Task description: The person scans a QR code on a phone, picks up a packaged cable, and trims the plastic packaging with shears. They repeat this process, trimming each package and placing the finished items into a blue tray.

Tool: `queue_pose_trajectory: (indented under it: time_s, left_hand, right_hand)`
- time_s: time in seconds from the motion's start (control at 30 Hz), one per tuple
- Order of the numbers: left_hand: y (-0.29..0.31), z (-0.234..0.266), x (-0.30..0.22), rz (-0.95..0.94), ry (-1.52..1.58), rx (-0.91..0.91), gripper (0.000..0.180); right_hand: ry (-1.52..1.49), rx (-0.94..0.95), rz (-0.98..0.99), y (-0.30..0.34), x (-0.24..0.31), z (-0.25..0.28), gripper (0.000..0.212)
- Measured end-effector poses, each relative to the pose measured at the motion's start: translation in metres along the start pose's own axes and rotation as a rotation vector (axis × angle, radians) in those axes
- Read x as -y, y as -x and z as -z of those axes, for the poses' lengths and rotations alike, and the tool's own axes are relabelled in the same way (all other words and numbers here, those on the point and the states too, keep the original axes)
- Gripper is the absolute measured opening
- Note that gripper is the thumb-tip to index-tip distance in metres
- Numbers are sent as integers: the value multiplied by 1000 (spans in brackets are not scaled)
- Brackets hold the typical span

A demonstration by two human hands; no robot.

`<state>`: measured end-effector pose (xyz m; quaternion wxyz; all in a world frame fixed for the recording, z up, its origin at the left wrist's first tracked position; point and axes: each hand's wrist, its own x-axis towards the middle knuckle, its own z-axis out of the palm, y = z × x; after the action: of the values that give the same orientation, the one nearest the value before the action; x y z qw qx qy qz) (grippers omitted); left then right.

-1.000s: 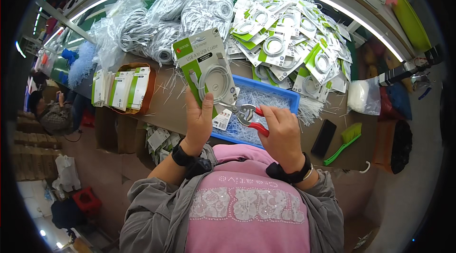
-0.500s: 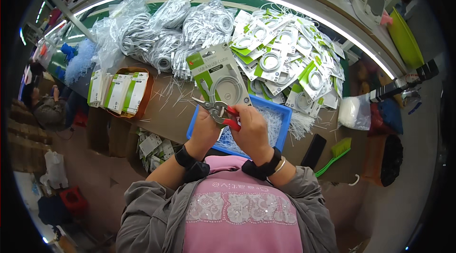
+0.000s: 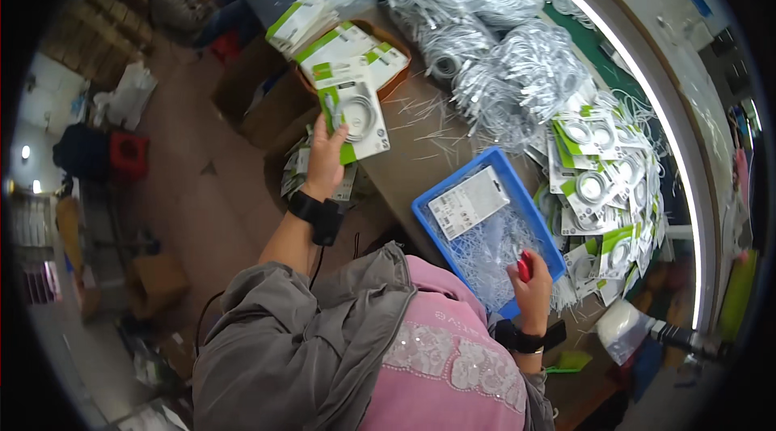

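In the upper half, left of centre, the left hand (image 3: 325,162) grasps a carded cable (image 3: 356,114) extending above and rightward of it. At lower right, beside a blue tray (image 3: 530,213), the right hand (image 3: 533,297) clasps red-handled cutters (image 3: 525,266).

Left arm (image 3: 287,243) stretched out — left grip (image 3: 325,162) pinching, right grip (image 3: 532,295) curled fist-like

Two bare hands — one left hand (image 3: 327,158), one right hand (image 3: 531,289) — and two black wrist straps (image 3: 317,217). One held white-and-green card with a coiled white cable (image 3: 357,118); one red-handled cutter (image 3: 525,267); one blue rectangular plastic tray (image 3: 454,178), one white printed card (image 3: 473,203) in it; one orange-brown basket (image 3: 396,90). Heaped white-and-green cable cards (image 3: 602,188) — over ten, overlapping too much for an exact count. One other seated person (image 3: 182,12).
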<state>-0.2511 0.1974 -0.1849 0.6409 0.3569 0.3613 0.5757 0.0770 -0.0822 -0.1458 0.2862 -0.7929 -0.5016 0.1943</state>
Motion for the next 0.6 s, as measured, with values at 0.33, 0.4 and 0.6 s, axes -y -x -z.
queue_pose_trajectory:
  time_s: [0.33,0.4,0.6]
  left_hand:
    - [49,279,100,408,103,-720,38]
    - [63,314,137,564,164,-845,38]
    - [40,312,174,595,252,-773,42]
  right_hand:
    - [-99,30,-328,9,-12,2,40]
    - [-75,24,-305,9,-9,4,40]
    - [25,-8,-350,14,-8,-6,39]
